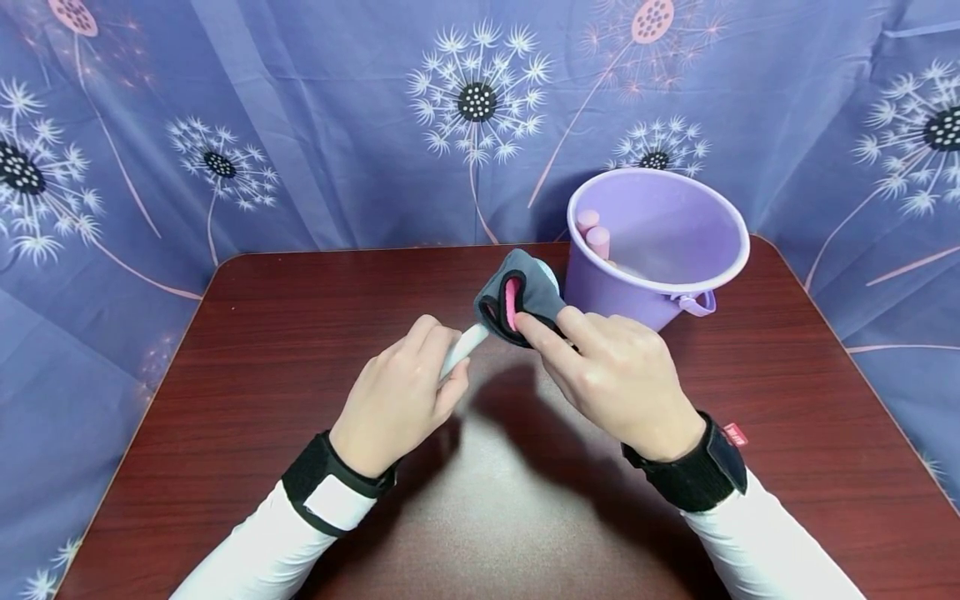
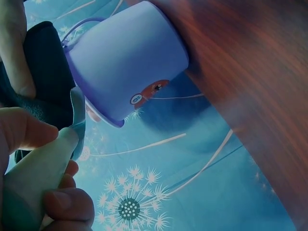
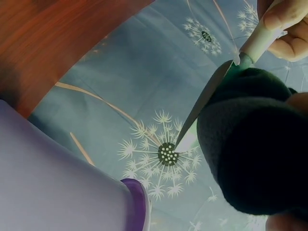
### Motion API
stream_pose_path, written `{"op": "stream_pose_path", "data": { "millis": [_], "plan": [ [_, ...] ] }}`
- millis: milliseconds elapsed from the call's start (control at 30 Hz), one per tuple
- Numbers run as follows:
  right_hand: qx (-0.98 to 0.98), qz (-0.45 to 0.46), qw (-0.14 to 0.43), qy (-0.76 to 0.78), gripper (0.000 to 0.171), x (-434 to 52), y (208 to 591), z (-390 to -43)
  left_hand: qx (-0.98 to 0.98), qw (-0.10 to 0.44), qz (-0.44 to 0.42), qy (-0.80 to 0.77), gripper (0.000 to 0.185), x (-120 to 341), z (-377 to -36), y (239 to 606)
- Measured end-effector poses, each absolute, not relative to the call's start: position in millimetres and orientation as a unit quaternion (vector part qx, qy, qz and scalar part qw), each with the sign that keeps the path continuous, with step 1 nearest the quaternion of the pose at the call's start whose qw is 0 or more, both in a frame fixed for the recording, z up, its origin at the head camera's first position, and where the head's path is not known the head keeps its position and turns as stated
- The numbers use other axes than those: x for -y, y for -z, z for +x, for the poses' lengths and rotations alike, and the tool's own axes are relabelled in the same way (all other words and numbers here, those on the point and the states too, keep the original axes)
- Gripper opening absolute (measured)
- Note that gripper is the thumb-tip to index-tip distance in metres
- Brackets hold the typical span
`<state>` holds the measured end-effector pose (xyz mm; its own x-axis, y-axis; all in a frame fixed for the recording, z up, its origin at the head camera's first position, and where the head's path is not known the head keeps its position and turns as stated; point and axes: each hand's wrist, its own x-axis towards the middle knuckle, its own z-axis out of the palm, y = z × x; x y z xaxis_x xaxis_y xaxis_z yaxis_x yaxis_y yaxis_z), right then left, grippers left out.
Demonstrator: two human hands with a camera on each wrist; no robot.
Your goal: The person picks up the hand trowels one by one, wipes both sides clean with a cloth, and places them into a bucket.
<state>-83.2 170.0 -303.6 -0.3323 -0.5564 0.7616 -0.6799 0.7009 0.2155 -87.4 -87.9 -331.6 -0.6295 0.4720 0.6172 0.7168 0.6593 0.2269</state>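
My left hand (image 1: 401,387) grips the pale handle (image 1: 465,348) of a tool above the table. In the right wrist view the tool's thin, curved blade (image 3: 204,101) tapers to a point; its exact kind is unclear. My right hand (image 1: 622,375) holds a folded grey cloth (image 1: 534,292) with black edging and a pink inner side against the blade, its index finger at the pink fold. Most of the blade is hidden behind the cloth in the head view. In the left wrist view, thumb and fingers wrap the handle (image 2: 43,168) close to the cloth (image 2: 48,67).
A purple bucket (image 1: 622,287) stands at the table's back right, just beyond my right hand. Two pink cylinders (image 1: 597,240) lean inside it. The dark red wooden table (image 1: 300,308) ends at a blue curtain (image 1: 337,125) with dandelion prints.
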Motion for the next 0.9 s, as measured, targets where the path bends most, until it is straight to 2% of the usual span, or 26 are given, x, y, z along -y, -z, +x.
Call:
{"op": "stream_pose_path", "data": {
  "millis": [333, 900],
  "plan": [
    [0.829, 0.402, 0.383, -0.062, 0.034, -172, 304, -84, 0.872, 0.269, -0.345, 0.221, 0.016, 89, -89, 333],
    [0.858, 0.314, 0.405, -0.038, 0.031, -182, 306, -90, 0.869, 0.269, -0.353, 0.220, 0.016, 89, -89, 333]
  ]
}}
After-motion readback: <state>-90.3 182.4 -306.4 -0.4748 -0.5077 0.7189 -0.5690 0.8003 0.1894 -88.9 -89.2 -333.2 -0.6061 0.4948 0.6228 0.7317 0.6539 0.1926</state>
